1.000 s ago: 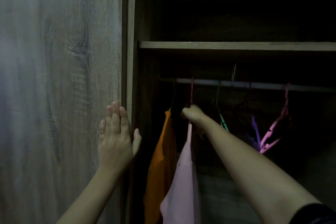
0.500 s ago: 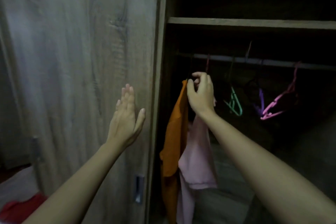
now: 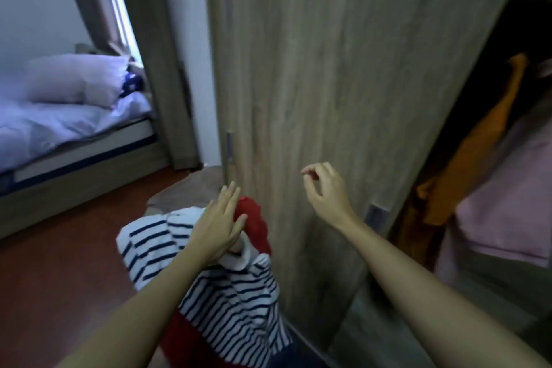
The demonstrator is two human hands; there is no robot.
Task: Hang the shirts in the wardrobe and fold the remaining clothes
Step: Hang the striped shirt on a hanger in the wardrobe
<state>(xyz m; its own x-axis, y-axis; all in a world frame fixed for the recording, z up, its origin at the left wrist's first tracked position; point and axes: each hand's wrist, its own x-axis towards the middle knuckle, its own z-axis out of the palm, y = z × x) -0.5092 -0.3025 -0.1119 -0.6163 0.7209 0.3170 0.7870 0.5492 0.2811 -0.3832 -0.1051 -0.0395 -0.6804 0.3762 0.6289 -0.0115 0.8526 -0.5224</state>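
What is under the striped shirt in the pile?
Red cloth shows from under the striped shirt at its near and far edges. Whether that is one piece, and anything else beneath, is covered.

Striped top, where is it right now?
Head view, lower centre: the striped top lies piled with a red garment, just left of the wardrobe door, beneath the left hand.
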